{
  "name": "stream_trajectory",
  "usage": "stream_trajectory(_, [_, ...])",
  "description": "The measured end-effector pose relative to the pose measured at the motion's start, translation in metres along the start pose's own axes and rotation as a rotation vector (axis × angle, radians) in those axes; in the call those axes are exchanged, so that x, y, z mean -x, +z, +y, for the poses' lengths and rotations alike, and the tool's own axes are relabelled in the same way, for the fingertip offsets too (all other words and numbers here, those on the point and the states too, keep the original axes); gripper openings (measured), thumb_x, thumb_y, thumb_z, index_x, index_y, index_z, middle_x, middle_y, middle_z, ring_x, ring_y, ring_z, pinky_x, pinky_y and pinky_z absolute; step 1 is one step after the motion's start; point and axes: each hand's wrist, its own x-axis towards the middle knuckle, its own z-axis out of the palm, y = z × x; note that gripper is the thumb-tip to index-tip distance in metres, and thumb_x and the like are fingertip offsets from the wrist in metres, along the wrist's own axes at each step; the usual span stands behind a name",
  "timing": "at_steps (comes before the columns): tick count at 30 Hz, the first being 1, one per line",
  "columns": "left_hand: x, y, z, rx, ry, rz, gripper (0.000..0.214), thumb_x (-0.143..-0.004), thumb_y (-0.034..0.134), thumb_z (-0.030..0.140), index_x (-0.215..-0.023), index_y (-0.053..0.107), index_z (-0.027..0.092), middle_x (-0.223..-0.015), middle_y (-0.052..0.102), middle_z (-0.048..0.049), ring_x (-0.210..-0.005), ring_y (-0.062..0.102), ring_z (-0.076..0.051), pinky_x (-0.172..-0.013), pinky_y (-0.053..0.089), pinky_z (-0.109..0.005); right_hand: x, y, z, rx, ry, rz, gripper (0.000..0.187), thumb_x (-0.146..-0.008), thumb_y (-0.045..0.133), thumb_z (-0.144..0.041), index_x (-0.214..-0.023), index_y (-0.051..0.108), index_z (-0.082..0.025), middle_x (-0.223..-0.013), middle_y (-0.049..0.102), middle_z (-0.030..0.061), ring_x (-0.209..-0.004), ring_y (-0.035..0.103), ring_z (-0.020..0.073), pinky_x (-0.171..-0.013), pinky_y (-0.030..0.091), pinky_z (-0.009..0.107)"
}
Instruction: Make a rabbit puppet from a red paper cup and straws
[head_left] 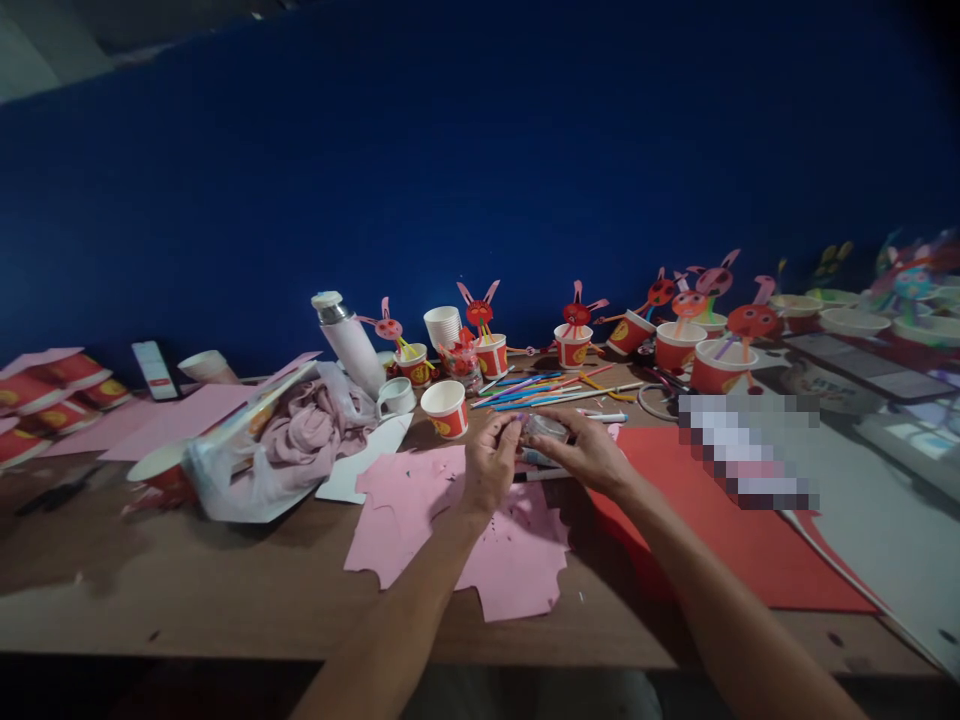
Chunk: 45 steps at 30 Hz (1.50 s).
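Pink paper (517,585), cut with notched edges and flecked with small dark scraps, lies nearest on the wooden table (262,590). To its right is a broad, smooth red sheet (720,540), partly under the right forearm.

Just past the pink paper, the two hands meet above the table. The right hand (581,448) curls its fingers round a small clear plastic piece (548,428); it looks colourless and glossy, with pale glints and a rounded outline, but the fingers cover much of it and its exact form cannot be made out. It sits between the hands, in front of the coloured sticks. The left hand (491,462) is narrowed, thumb and fingertips drawn together beside the piece; a spot of purple shows there, and I cannot tell whether these fingers grip anything.

Beyond the left hand stands a red-and-white paper cup (444,412), upright with a yellow mark. Thin sticks (536,390) in blue, purple, orange and white lie loosely behind the hands. Farther back, long-eared paper figures (480,315) rise from similar cups, before a dark blue wall (480,150).
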Motion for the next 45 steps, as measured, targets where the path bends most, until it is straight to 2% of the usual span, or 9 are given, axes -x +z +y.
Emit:
stream_trajectory(3, [-0.002,0.0,-0.004,0.143,-0.118,-0.056,0.021,-0.073,0.055,0.032,-0.083,0.063,0.015,-0.062,0.056,0.0003,-0.054,0.047,-0.009,-0.053,0.04,-0.021,-0.001,0.0,0.0,-0.022,0.036,-0.023,0.041,-0.075,0.053,-0.044,-0.108,0.058,-0.02,-0.104,0.063,0.0063,-0.094,0.057,0.0223,-0.078,0.044,0.032])
stream_trajectory(7, [-0.003,0.001,-0.005,0.244,-0.22,-0.085,0.025,-0.069,0.059,0.035,-0.082,0.062,0.013,-0.061,0.057,0.0003,-0.051,0.047,-0.007,-0.052,0.04,-0.019,-0.001,0.001,0.0,-0.047,0.069,-0.068,0.04,-0.078,0.048,-0.044,-0.107,0.059,-0.019,-0.102,0.063,0.0057,-0.093,0.057,0.0216,-0.079,0.043,0.032])
stream_trajectory(15, [-0.002,-0.001,0.003,0.342,-0.343,-0.122,0.029,-0.063,0.065,0.034,-0.082,0.062,0.012,-0.058,0.057,0.0012,-0.045,0.047,-0.006,-0.046,0.04,-0.018,0.0,0.005,0.007,-0.038,0.111,-0.052,0.039,-0.078,0.046,-0.046,-0.102,0.061,-0.02,-0.095,0.065,0.0045,-0.086,0.059,0.0207,-0.074,0.044,0.029])
stream_trajectory(25, [-0.005,-0.009,0.004,0.42,-0.452,-0.231,0.025,-0.065,0.062,0.024,-0.086,0.061,0.012,-0.062,0.059,-0.0003,-0.048,0.052,-0.008,-0.048,0.042,-0.021,0.001,0.007,0.011,-0.039,0.144,-0.048,0.037,-0.078,0.047,-0.043,-0.103,0.06,-0.02,-0.096,0.065,0.0049,-0.088,0.058,0.0208,-0.074,0.043,0.029])
stream_trajectory(33, [-0.007,-0.01,0.001,0.403,-0.43,-0.291,0.031,-0.065,0.062,0.026,-0.093,0.055,0.014,-0.061,0.059,0.0009,-0.044,0.051,-0.006,-0.045,0.04,-0.018,0.002,0.009,0.009,-0.087,0.166,-0.037,0.035,-0.076,0.049,-0.041,-0.103,0.059,-0.02,-0.095,0.065,0.0039,-0.085,0.058,0.0201,-0.074,0.044,0.03])
stream_trajectory(38, [-0.005,-0.006,0.004,0.258,-0.364,-0.237,0.025,-0.065,0.061,0.029,-0.082,0.049,0.017,-0.058,0.057,0.0035,-0.042,0.051,-0.007,-0.042,0.04,-0.019,0.003,0.009,0.008,-0.088,0.179,-0.041,0.035,-0.076,0.049,-0.042,-0.101,0.059,-0.02,-0.092,0.065,0.0041,-0.082,0.059,0.0193,-0.07,0.044,0.029])
stream_trajectory(41, [-0.003,-0.004,0.005,0.15,-0.342,-0.205,0.023,-0.067,0.058,0.032,-0.083,0.051,0.016,-0.056,0.056,0.0033,-0.043,0.051,-0.008,-0.041,0.04,-0.019,0.003,0.009,0.007,-0.082,0.175,-0.039,0.035,-0.076,0.049,-0.042,-0.1,0.059,-0.021,-0.092,0.065,0.0039,-0.081,0.059,0.019,-0.07,0.044,0.028])
stream_trajectory(45, [0.0,-0.002,0.004,0.064,-0.248,-0.225,0.022,-0.072,0.053,0.028,-0.09,0.055,0.016,-0.07,0.059,-0.0006,-0.055,0.054,-0.009,-0.05,0.045,-0.021,0.002,0.009,0.008,-0.053,0.169,-0.013,0.035,-0.076,0.048,-0.044,-0.098,0.06,-0.02,-0.091,0.065,0.0041,-0.082,0.058,0.0194,-0.072,0.043,0.029])
